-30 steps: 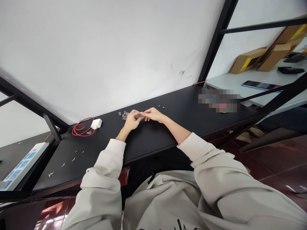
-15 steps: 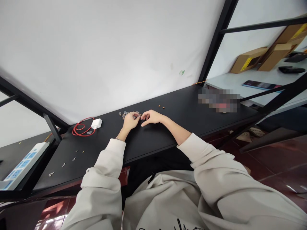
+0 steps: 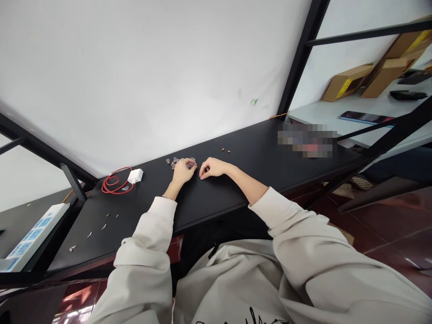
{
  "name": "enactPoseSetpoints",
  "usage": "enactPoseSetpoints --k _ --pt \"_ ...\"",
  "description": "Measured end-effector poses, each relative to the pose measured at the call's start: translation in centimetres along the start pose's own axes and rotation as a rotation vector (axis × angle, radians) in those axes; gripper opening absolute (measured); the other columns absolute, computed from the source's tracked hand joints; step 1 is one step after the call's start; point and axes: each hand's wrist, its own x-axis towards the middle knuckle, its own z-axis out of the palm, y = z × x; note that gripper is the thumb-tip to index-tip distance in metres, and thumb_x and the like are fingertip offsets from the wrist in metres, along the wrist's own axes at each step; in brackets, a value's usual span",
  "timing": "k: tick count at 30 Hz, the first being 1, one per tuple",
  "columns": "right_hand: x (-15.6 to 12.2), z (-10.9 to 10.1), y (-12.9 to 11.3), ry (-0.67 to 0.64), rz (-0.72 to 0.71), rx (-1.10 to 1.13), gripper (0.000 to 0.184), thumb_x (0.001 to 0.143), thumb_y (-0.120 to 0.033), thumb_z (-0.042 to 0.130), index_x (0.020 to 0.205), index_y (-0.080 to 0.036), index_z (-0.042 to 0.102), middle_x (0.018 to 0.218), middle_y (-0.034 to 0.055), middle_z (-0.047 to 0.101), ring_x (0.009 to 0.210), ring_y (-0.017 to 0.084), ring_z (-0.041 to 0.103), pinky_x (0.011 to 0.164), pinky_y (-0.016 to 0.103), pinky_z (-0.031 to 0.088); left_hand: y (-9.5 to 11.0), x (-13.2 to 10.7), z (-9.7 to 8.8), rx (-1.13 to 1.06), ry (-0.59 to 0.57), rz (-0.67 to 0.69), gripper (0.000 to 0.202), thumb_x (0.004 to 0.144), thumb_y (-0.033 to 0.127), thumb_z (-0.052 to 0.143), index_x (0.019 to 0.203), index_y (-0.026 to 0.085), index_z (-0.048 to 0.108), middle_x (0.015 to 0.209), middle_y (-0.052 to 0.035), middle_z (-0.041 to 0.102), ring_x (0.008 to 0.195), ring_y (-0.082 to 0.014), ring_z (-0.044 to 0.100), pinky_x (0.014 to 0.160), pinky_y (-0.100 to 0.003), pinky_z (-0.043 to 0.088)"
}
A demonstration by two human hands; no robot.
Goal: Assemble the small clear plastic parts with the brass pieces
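Both my hands rest on the black table [image 3: 236,180] near its far edge. My left hand [image 3: 182,171] lies with its fingertips pinched together at a small heap of clear and metal parts [image 3: 175,161]; what they pinch is too small to name. Beside it, my right hand [image 3: 212,167] sits curled on the table top, fingers bent in, and I see nothing in it. Two tiny brown pieces [image 3: 226,150] lie a little beyond the right hand. Cream sleeves cover both my forearms.
A coiled red wire [image 3: 113,182] with a white plug block [image 3: 135,176] lies at the left. Several small screws [image 3: 101,225] are scattered nearer the left front. A white power strip [image 3: 30,236] sits further left. Cardboard boxes [image 3: 347,81] and a phone [image 3: 362,117] are on the white table at right.
My hands, fingertips together a second ago, have separated. The right hand drew back and curled onto the table; the left hand stayed at the heap of parts.
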Motion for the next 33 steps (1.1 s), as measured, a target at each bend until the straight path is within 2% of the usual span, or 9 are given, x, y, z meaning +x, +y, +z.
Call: enactPoseSetpoints --k 4,7,9,12,16,20,25,29,33 --pt "-0.4 1.6 -1.2 0.259 -0.011 -0.166 0.023 0.08 -0.036 0.077 0.094 -0.017 0.079 0.091 0.0066 0.068 0.081 0.017 0.06 0.08 0.029 0.045 0.0 -0.1 -0.1 -0.005 -0.026 0.03 0.017 0.075 0.018 0.078 0.092 0.019 0.075 0.092 -0.0071 0.072 0.065 -0.0158 0.061 0.073 -0.035 0.055" --pt "-0.9 3.3 -2.1 0.379 -0.001 -0.367 0.031 0.089 -0.04 0.069 0.11 -0.018 0.073 0.111 0.0126 0.062 0.105 0.026 0.056 0.098 0.04 0.041 -0.1 -0.1 -0.2 0.012 -0.046 0.032 0.014 0.078 0.02 0.076 0.092 0.019 0.075 0.093 -0.0071 0.072 0.064 -0.0151 0.06 0.073 -0.035 0.054" --pt "-1.1 4.4 -2.5 0.364 0.016 -0.468 0.041 0.09 -0.045 0.067 0.121 -0.017 0.067 0.121 0.0158 0.057 0.114 0.032 0.053 0.103 0.047 0.038 -0.1 -0.1 -0.3 0.046 -0.046 0.023 0.01 0.08 0.021 0.074 0.09 0.019 0.076 0.093 -0.0077 0.071 0.063 -0.0147 0.059 0.074 -0.035 0.054" --pt "-1.2 5.3 -2.5 0.315 0.022 -0.543 0.05 0.093 -0.049 0.062 0.13 -0.015 0.058 0.132 0.0193 0.053 0.124 0.035 0.049 0.107 0.049 0.036 0.0 -0.1 -0.4 0.073 -0.036 0.021 0.009 0.08 0.018 0.073 0.088 0.019 0.077 0.093 -0.0081 0.07 0.063 -0.0151 0.059 0.076 -0.037 0.054" --pt "-0.9 5.6 -2.1 0.268 0.038 -0.543 0.055 0.098 -0.051 0.053 0.137 -0.013 0.053 0.147 0.0211 0.046 0.138 0.036 0.042 0.115 0.047 0.032 -0.1 -0.1 -0.3 0.061 -0.025 0.032 0.013 0.078 0.015 0.072 0.089 0.02 0.077 0.094 -0.0081 0.071 0.063 -0.0154 0.059 0.077 -0.037 0.055" --pt "-0.7 5.7 -2.2 0.275 0.139 -0.549 0.071 0.097 -0.056 0.05 0.147 -0.006 0.044 0.159 0.0248 0.033 0.149 0.04 0.028 0.12 0.049 0.024 -0.3 0.0 -0.2 0.061 -0.02 0.023 0.011 0.079 0.015 0.072 0.088 0.019 0.076 0.093 -0.0077 0.07 0.063 -0.0153 0.059 0.076 -0.037 0.054" --pt "-0.6 5.4 -2.5 0.342 0.358 -0.576 0.095 0.095 -0.065 0.044 0.158 0.003 0.023 0.167 0.0276 0.01 0.155 0.041 0.008 0.124 0.05 0.013 -0.7 0.1 0.1 0.035 -0.01 0.044 0.011 0.077 0.015 0.074 0.086 0.021 0.076 0.089 -0.0063 0.071 0.063 -0.0156 0.059 0.073 -0.035 0.054" --pt "-0.3 5.0 -2.4 0.219 0.454 -0.558 0.099 0.096 -0.07 0.031 0.16 0.005 0.019 0.167 0.0251 0.008 0.156 0.038 0.005 0.126 0.047 0.006 -0.7 0.1 0.1 0.034 -0.008 0.041 0.01 0.078 0.016 0.075 0.086 0.021 0.076 0.088 -0.0058 0.071 0.061 -0.015 0.058 0.071 -0.035 0.054" --pt "0.0 5.0 -2.1 0.214 0.451 -0.552 0.105 0.093 -0.076 0.027 0.16 0.004 0.019 0.167 0.024 0.006 0.156 0.037 0.003 0.126 0.049 0.005 -0.7 0.1 0.1 0.037 -0.008 0.037 0.01 0.079 0.016 0.073 0.087 0.021 0.076 0.09 -0.0067 0.071 0.062 -0.0159 0.058 0.072 -0.036 0.054"
